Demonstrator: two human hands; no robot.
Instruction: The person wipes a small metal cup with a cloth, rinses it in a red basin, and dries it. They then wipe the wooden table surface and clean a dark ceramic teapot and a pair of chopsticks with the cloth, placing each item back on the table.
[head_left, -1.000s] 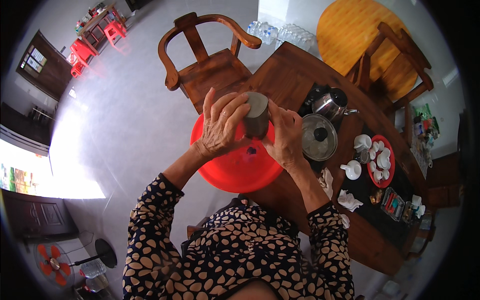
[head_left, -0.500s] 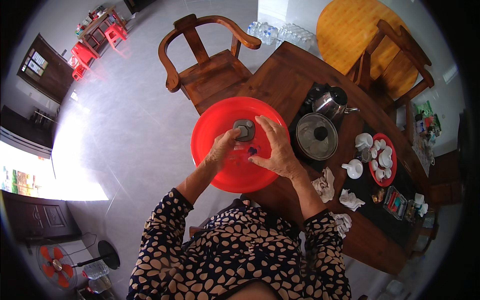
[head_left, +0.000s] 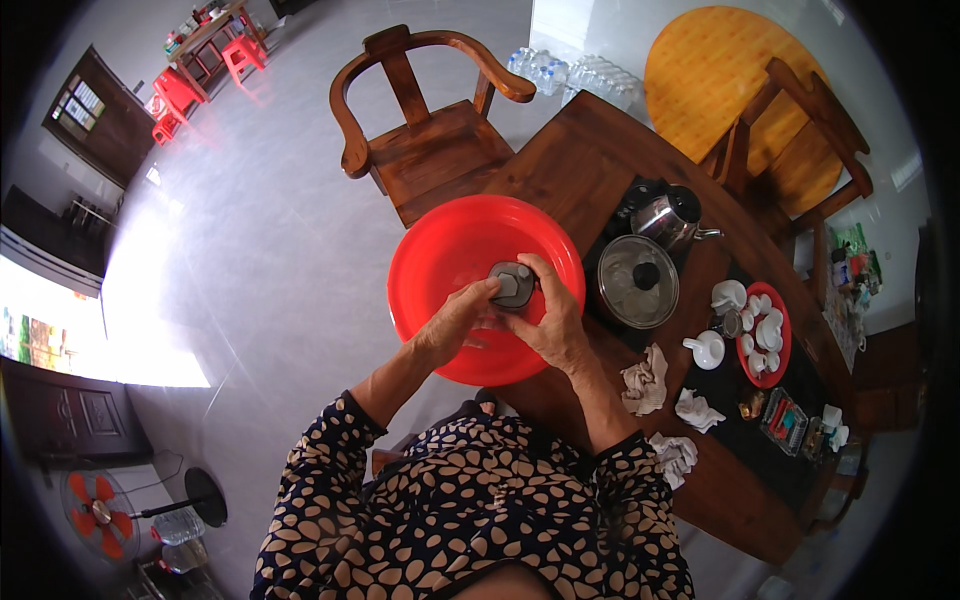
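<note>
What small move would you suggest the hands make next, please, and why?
Perhaps the right hand could close a little more around the grey container: its finger and thumb are spread beside it, while the left hand has a thumb on top, so a firmer hold might steady it.

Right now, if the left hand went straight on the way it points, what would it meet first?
The grey container the left hand touches, then probably the right hand; depth is unclear.
</note>
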